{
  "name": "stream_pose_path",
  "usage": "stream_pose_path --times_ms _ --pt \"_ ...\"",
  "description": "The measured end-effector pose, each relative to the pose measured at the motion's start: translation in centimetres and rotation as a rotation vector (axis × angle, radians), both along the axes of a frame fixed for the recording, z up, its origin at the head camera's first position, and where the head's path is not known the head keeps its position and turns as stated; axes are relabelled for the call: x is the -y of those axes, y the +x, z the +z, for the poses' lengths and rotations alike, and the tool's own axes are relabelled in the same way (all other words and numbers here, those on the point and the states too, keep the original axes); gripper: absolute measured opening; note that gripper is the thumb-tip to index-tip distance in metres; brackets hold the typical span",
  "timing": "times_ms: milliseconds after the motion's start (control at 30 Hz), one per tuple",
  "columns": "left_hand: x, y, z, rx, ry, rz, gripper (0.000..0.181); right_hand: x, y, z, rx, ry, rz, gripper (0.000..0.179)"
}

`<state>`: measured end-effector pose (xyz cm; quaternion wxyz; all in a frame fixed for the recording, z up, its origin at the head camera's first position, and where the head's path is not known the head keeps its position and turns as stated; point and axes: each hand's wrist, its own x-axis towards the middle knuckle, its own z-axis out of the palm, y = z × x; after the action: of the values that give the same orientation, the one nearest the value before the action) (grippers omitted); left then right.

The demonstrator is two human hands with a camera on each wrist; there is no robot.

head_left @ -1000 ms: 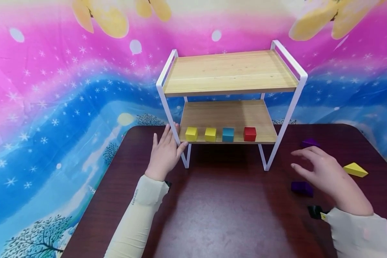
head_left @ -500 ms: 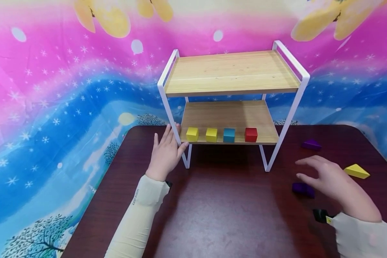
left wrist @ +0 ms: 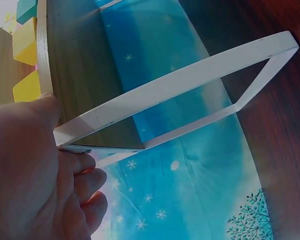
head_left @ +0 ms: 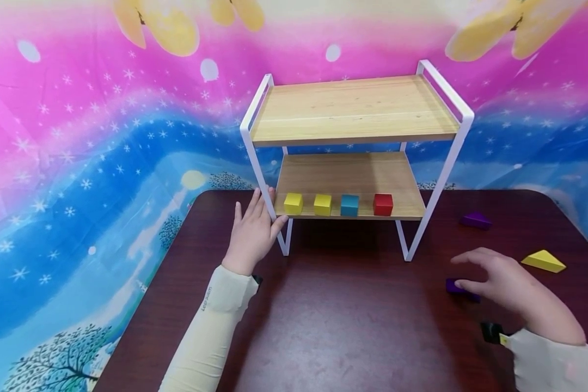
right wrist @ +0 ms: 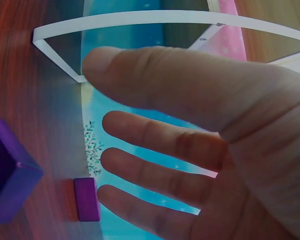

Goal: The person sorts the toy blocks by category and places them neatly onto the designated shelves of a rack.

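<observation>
A two-tier wooden shelf rack (head_left: 353, 111) with a white metal frame stands on the table. My left hand (head_left: 251, 237) holds its left front post at the lower board, thumb in front and fingers along the outer side; the left wrist view shows the thumb (left wrist: 47, 107) at the board's edge. Over a purple block (head_left: 463, 290) hovers my right hand (head_left: 502, 283), fingers spread and holding nothing. In the right wrist view a gap separates the fingers from that purple block (right wrist: 12, 170). Another purple block (head_left: 476, 220) and a yellow wedge-like block (head_left: 544, 261) lie nearby.
Along the lower board's front edge sit two yellow cubes (head_left: 293, 203), a blue cube (head_left: 349, 205) and a red cube (head_left: 383, 204). A colourful patterned cloth (head_left: 127, 136) hangs behind the dark table (head_left: 333, 326).
My right hand has moved slightly right and down, closer to the near purple block, uncovering the far one. My left hand stays at the rack's post.
</observation>
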<state>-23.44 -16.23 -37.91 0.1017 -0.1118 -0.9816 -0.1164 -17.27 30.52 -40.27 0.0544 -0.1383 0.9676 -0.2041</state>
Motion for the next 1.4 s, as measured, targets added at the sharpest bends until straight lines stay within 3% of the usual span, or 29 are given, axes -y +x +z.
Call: stream_pose_path --times_ms 1400 --pt "0.0 0.0 0.1 0.019 0.005 0.004 0.072 -1.7 -0.8 -2.6 0.147 -0.002 -0.025 0.035"
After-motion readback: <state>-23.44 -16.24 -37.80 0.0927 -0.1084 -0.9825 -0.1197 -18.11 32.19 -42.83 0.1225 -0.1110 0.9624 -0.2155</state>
